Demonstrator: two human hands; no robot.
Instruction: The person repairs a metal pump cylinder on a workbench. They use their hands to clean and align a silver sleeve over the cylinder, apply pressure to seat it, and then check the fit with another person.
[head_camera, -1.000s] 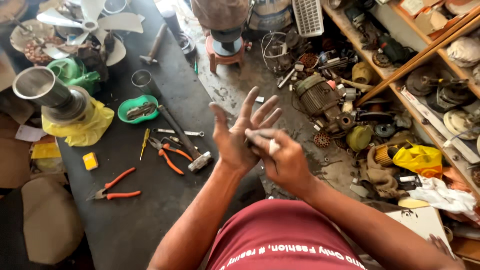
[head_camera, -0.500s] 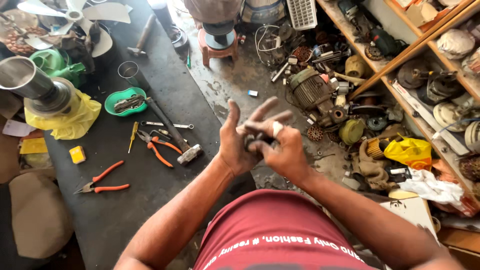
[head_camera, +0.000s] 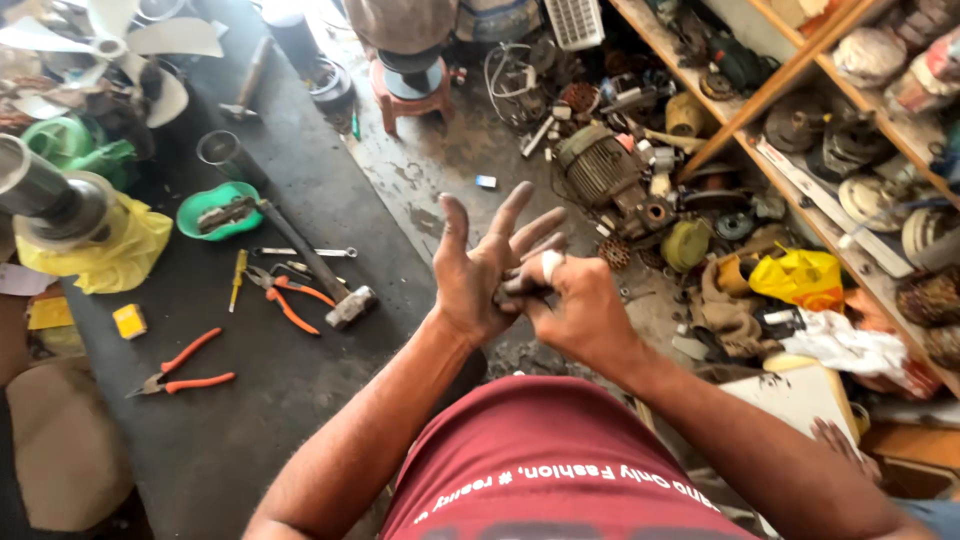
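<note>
My left hand (head_camera: 478, 272) is raised in front of me with its palm turned to the right and its fingers spread. My right hand (head_camera: 578, 312) is curled against that palm, fingertips pressing into it. A small white patch (head_camera: 551, 265) shows on one right finger; I cannot tell whether it is tape or a held piece. Both hands hover over the concrete floor, just right of the black workbench (head_camera: 250, 420). The nearest tool is a hammer (head_camera: 345, 302) lying on the bench.
On the bench lie two orange-handled pliers (head_camera: 185, 366) (head_camera: 290, 296), a yellow screwdriver (head_camera: 238, 276), a wrench (head_camera: 305, 252), a green dish (head_camera: 215, 210), a metal cylinder (head_camera: 45, 195) on a yellow bag and fan blades (head_camera: 110, 45). An electric motor (head_camera: 595, 165), a red stool (head_camera: 410, 85) and cluttered shelves (head_camera: 830, 110) stand right.
My left fingers were curled over the right hand half a second ago and are spread again. The right hand keeps working against the left palm. The view has shifted slightly.
</note>
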